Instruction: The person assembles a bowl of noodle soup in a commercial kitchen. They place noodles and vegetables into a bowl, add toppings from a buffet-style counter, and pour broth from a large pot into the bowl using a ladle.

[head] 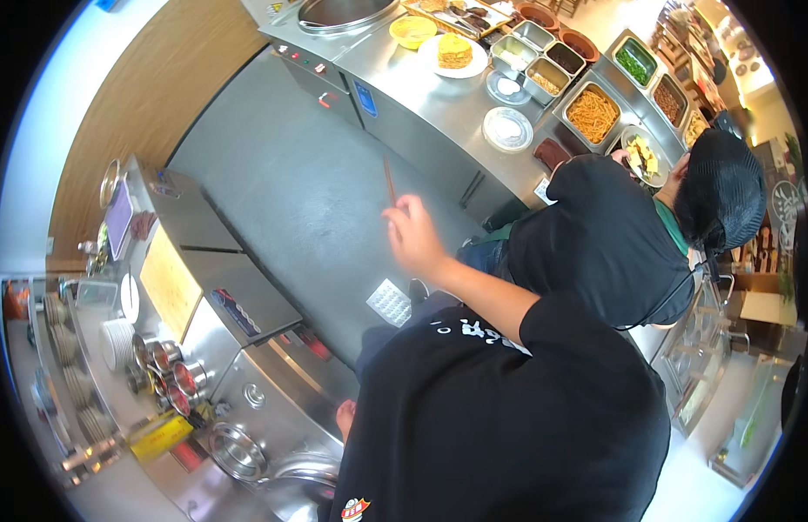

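Observation:
My right hand (413, 235) is raised over the grey floor, bent around slim brown chopsticks (389, 181) that point away from me and are blurred. Only a small part of my left hand (345, 417) shows, low beside my black shirt and near the edge of the steel counter (283, 391). The shirt hides the rest of it, so whether it holds anything is unclear. On that counter sit a round steel pot (237, 450) and several small steel containers (185, 377) with red contents.
A co-worker in black (599, 235) stands close on my right, holding a bowl of yellow pieces (642, 156). Beyond, a steel counter (436, 107) carries a plate with stacked yellow food (455, 52) and steel food pans (593, 114). Leftward are a wooden board (171, 284) and stacked plates (116, 344).

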{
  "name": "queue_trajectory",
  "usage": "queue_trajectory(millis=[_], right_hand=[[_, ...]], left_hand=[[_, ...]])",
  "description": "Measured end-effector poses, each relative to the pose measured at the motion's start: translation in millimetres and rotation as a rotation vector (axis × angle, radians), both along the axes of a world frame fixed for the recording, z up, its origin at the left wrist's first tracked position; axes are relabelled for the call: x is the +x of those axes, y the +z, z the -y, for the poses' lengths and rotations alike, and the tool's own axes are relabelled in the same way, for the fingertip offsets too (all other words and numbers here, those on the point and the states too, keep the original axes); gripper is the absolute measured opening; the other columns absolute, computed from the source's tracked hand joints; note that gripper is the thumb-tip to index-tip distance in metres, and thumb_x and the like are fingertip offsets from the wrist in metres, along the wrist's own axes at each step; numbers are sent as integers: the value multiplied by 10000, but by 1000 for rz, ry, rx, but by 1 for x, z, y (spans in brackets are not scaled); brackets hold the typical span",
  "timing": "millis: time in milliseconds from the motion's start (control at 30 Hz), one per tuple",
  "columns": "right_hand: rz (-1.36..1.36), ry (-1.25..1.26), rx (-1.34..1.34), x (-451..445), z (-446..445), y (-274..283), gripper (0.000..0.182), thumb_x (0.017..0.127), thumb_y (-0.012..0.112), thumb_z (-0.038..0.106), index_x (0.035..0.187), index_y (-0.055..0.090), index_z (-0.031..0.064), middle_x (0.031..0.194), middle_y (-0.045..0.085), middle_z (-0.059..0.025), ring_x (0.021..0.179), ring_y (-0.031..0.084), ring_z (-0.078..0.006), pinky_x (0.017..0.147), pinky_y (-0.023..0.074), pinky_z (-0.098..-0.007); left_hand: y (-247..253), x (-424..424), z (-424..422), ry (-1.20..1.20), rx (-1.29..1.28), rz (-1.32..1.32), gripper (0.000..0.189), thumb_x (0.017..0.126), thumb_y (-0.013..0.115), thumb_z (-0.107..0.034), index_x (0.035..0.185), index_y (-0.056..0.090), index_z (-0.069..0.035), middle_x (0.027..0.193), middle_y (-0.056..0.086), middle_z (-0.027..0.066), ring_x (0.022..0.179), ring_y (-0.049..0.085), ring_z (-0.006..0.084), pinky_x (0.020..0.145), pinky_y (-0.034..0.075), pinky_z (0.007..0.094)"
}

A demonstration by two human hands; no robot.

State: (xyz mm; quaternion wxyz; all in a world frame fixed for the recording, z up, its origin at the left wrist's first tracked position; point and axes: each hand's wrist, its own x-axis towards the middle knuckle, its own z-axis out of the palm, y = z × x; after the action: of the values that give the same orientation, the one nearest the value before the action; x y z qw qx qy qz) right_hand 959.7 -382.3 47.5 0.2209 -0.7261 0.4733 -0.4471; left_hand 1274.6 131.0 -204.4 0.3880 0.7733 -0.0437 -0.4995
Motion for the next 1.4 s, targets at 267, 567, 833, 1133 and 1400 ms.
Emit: queue_trajectory(millis=[267,567,833,1133,1400], right_hand=[[-164,-279,43,11,124,-55,247,853,644,22,1095,681,53,1136,564,-189,923,628,-408,817,523,-477],[-400,-712,120,-22,190,-74,314,854,661,42,1168,655,54,1182,561,-170,973,617,-405,880,514,-487],[-518,-1000,224,-92,251,-67,306,871,646,69,1177,638,67,1191,568,-180,1006,614,-400,939,484,-485],[-579,-1099,372,-193,323,-155,383,909,659,207,1261,637,58,1285,550,-170,1140,573,-387,1059,408,-492],[-596,-978,568,-193,325,-155,682,861,735,438,1393,549,54,1347,457,-179,1341,392,-380,1188,221,-563]], left_hand=[[-50,104,159,-215,-2,-12,287,1022,541,-192,1178,617,36,962,684,72,844,659,198,804,554,351],[-53,279,400,-651,-104,-127,237,1014,535,-183,1147,624,-8,937,673,54,804,653,193,783,568,368],[34,353,712,-238,-70,-113,31,985,561,-119,1004,581,-133,824,632,-1,721,622,135,662,540,292],[54,202,892,-567,3,-132,399,992,607,-216,1344,521,-50,1269,614,142,1112,632,277,914,517,396],[72,108,965,-789,72,-13,327,1000,598,-208,1271,593,-25,1159,647,87,965,664,183,781,526,300]])
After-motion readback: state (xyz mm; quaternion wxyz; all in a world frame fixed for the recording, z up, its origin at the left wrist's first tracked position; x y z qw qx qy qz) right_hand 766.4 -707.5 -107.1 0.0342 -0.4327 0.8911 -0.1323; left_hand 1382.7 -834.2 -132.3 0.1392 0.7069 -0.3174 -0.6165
